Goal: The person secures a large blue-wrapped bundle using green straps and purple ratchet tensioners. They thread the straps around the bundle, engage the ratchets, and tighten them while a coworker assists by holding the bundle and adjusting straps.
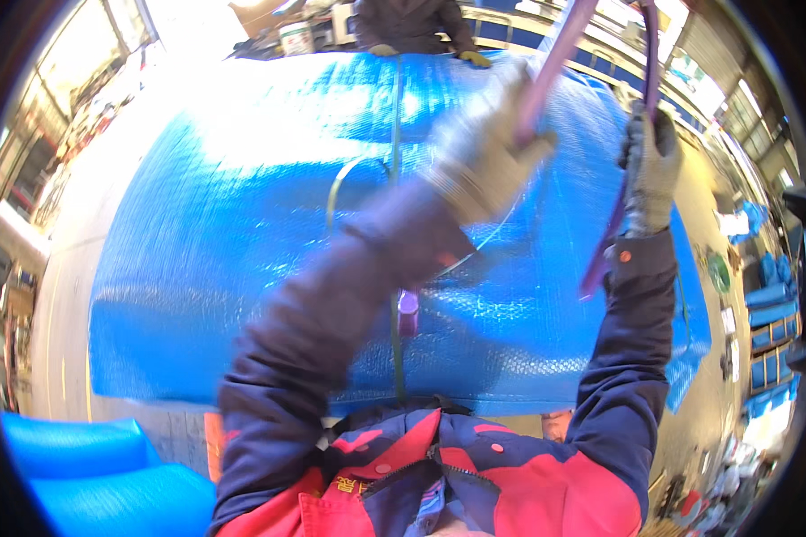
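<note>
A large load wrapped in blue woven sheeting (269, 268) lies in front of me. Above its far right part my left hand (497, 157), in a grey work glove and blurred by motion, is closed round a purple strap (553, 72) like a lifting sling, which runs up out of view. Farther right my gloved right hand (652, 166) grips a second length of purple strap (651, 54), with its tail hanging below the fist. A short purple piece (408, 313) shows at the middle of the load, beside a green strapping band (397, 179).
Across the load stands a co-worker (412, 22) with gloved hands on its far edge. A loose band (336, 192) curls up from the sheeting. Another blue wrapped bundle (81, 447) lies near left. Racks with blue bundles (770, 313) and scattered items stand at right; a white bucket (295, 38) is behind.
</note>
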`<state>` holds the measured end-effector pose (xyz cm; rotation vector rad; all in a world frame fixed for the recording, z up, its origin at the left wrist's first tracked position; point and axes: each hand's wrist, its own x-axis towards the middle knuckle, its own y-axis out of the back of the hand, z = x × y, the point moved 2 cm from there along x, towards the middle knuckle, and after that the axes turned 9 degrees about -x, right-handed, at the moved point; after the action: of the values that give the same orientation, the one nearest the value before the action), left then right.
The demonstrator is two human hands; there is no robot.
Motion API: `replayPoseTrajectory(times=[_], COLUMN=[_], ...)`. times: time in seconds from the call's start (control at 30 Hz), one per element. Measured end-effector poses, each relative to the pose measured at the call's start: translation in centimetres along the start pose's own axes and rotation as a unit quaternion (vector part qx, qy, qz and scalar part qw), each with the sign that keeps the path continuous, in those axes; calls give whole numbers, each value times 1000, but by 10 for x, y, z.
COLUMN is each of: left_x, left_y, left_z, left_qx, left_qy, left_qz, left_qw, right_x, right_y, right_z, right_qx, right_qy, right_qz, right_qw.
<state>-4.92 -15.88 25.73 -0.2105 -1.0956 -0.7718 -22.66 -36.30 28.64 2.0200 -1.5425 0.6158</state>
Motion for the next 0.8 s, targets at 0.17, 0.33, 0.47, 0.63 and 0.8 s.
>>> replayPoseTrajectory(times=[0.17, 0.33, 0.47, 0.63, 0.8], left_x=[48, 3, -4, -11, -47], left_y=[275, 338, 351, 373, 362], left_z=[-25, -56, -70, -135, -195], left_qx=[457, 670, 637, 742, 677], left_qy=[20, 18, -47, 114, 121], left_qz=[-247, -148, -92, -221, -276], left_qw=[854, 727, 764, 623, 672], right_x=[28, 12, 36, 30, 16], right_y=[31, -16, -80, -137, -167], right_z=[-13, 31, 61, 96, 139], right_qx=[-403, -376, -478, -462, -445], right_qy=[233, 372, 412, 408, 391], right_qz=[-86, -231, -155, -250, -325], right_qw=[881, 817, 760, 747, 737])
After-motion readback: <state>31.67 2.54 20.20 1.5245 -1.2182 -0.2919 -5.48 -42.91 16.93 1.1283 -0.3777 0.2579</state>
